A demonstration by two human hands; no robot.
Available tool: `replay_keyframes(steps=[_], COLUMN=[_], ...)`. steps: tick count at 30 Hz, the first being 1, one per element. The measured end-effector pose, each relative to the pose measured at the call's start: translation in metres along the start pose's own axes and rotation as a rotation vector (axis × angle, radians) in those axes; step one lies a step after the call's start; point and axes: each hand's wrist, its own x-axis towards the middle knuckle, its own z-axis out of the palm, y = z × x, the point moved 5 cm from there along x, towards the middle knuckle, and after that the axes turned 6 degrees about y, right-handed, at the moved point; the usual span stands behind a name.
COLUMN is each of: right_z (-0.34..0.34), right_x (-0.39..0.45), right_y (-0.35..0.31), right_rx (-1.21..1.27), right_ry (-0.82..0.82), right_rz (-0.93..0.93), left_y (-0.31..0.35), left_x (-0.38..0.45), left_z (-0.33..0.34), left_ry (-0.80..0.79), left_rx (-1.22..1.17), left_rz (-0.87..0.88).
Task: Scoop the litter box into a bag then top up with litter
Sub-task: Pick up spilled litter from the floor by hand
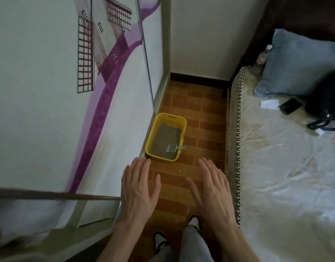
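Observation:
A yellow litter box (152, 132) sits on the brick-pattern floor against the wardrobe, filled with grey litter (165, 138). A small grey slotted scoop (172, 148) lies on the litter near the box's front right corner, its handle resting on the rim. My left hand (139, 188) and my right hand (213, 188) hover palm down in front of the box, fingers spread, holding nothing. Both hands are well short of the box. No bag or litter supply is in view.
A sliding wardrobe door (68, 91) with purple windmill art borders the left. A bed (285, 176) with a blue pillow (295, 61), black bag (325, 103), phone (290, 108) and bottle (263, 55) fills the right. The narrow floor aisle (204, 114) ends at a wall.

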Motion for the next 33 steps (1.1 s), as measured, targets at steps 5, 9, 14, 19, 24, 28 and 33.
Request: replay_keyframes(steps=[5, 9, 14, 19, 24, 28, 33], right_z=[0.062, 0.128, 0.233, 0.348, 0.475, 0.566, 0.666], right_x=[0.040, 0.070, 0.096, 0.093, 0.079, 0.072, 0.071], right_y=[0.034, 0.066, 0.104, 0.147, 0.189, 0.229, 0.270], right_rx=[-0.013, 0.003, 0.019, 0.023, 0.013, -0.007, -0.026], right_ry=[-0.034, -0.065, -0.098, -0.112, -0.126, -0.143, -0.186], right_rz=[0.005, -0.013, -0.024, -0.036, -0.086, -0.060, -0.057], left_y=[-0.019, -0.039, -0.081, -0.133, -0.187, -0.230, -0.284], left_x=[0.030, 0.049, 0.061, 0.037, 0.003, -0.017, -0.025], left_z=[0.072, 0.140, 0.238, 0.345, 0.454, 0.544, 0.637], left_ry=[0.017, 0.019, 0.048, 0.018, -0.034, -0.078, -0.079], left_rx=[-0.035, -0.047, -0.053, -0.060, -0.034, -0.012, 0.023], left_rz=[-0.033, -0.067, -0.115, -0.152, -0.192, -0.198, -0.200])
